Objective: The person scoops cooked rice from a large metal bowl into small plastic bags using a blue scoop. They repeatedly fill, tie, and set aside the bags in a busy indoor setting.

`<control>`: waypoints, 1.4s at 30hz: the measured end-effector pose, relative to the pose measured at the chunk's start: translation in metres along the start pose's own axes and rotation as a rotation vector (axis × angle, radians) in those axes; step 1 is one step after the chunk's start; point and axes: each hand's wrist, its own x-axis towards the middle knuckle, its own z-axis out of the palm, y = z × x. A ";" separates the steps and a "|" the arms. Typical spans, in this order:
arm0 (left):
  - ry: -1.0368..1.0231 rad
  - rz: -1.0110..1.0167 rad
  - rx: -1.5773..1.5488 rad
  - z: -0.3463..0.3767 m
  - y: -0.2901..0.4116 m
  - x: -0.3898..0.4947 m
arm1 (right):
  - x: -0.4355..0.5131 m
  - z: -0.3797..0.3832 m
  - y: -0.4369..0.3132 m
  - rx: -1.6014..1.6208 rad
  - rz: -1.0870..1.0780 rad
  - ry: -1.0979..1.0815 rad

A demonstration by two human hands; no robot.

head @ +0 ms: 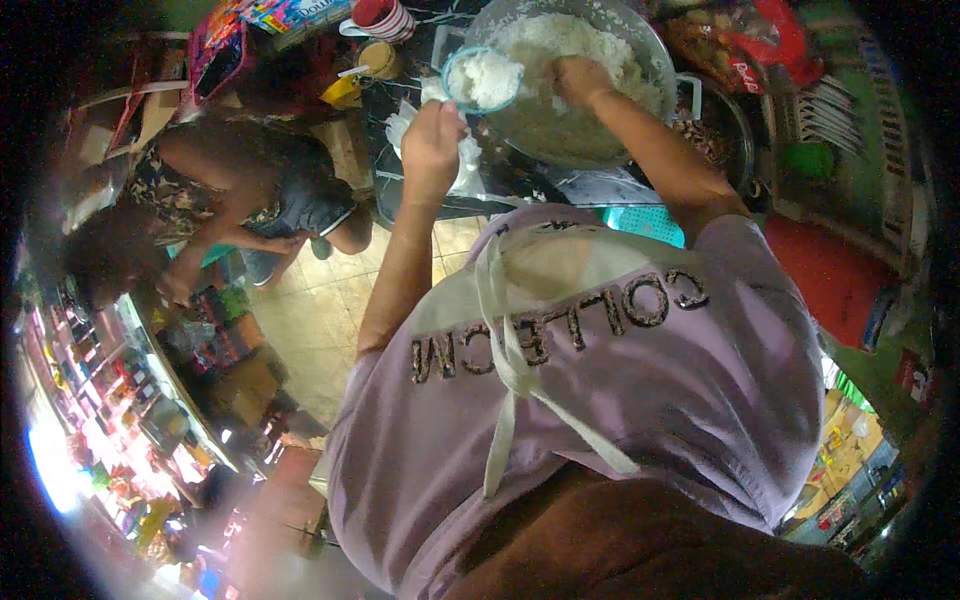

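Observation:
My left hand (pixel 433 139) grips a small light-blue-rimmed cup or scoop (pixel 444 79) at its near side. White grainy food, which looks like cooked rice (pixel 486 77), is heaped in it. It is held over the left rim of a large metal pot (pixel 555 142). More of the white food (pixel 577 34) lies in the pot, mostly along its far and right sides. My right hand (pixel 581 81) reaches down inside the pot; its fingers are hidden, so their grip cannot be seen. Thin white plastic bags (pixel 469 161) lie on the dark table beneath my left hand.
A striped mug (pixel 386 20) and a tan-topped jar (pixel 377 60) stand left of the pot. Right of it are a round dish of dark food (pixel 709 142) and a red plastic bag (pixel 787 45). Another person (pixel 247 180) sits low at the left. A red box-like object (pixel 829 277) stands at the right.

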 end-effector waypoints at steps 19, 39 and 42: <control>0.074 -0.040 -0.088 -0.019 -0.017 -0.017 | -0.106 -0.026 0.049 0.699 -0.285 -0.453; -0.243 0.211 0.000 0.030 0.024 0.006 | -0.189 -0.065 -0.036 -0.044 -0.192 0.750; -0.224 0.280 0.058 0.031 0.030 0.002 | -0.188 -0.067 -0.038 -0.082 -0.147 0.699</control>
